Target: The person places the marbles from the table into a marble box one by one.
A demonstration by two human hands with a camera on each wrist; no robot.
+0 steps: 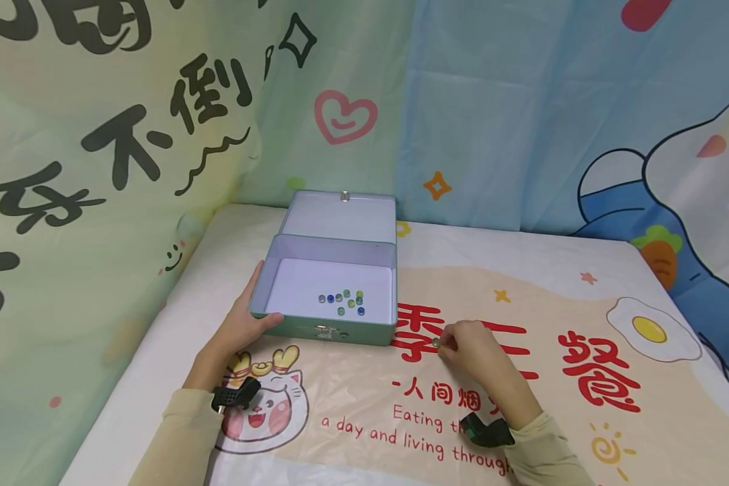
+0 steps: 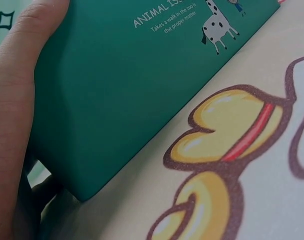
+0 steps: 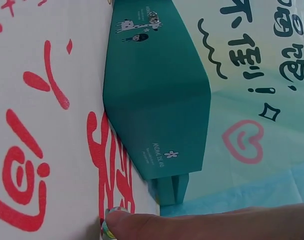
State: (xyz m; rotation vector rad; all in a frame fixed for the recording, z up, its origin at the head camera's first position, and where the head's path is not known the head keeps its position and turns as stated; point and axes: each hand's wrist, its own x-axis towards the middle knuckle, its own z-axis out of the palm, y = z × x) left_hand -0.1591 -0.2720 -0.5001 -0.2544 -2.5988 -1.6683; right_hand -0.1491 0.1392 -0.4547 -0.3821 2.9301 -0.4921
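Note:
A green tin box (image 1: 300, 327) stands on the table with its lid (image 1: 340, 216) tipped back. Several glass marbles (image 1: 351, 304), blue, green and clear, lie on its pale floor, toward the front right. My left hand (image 1: 243, 320) grips the front left corner of the box, thumb over the front edge; in the left wrist view some fingers are hidden behind it. To the right of the box, low over the tablecloth, my right hand (image 1: 474, 345) pinches a marble (image 1: 435, 342) between thumb and fingertips. The right wrist view shows that marble (image 3: 108, 231) partly, at the lower edge.
A printed cloth (image 1: 352, 385) with red lettering and a cartoon cat (image 1: 267, 418) covers the table. Patterned curtains (image 1: 474, 121) hang behind and along the left. A metal clasp (image 1: 325, 331) sits on the box's front. Both wrists wear dark straps (image 1: 486, 432).

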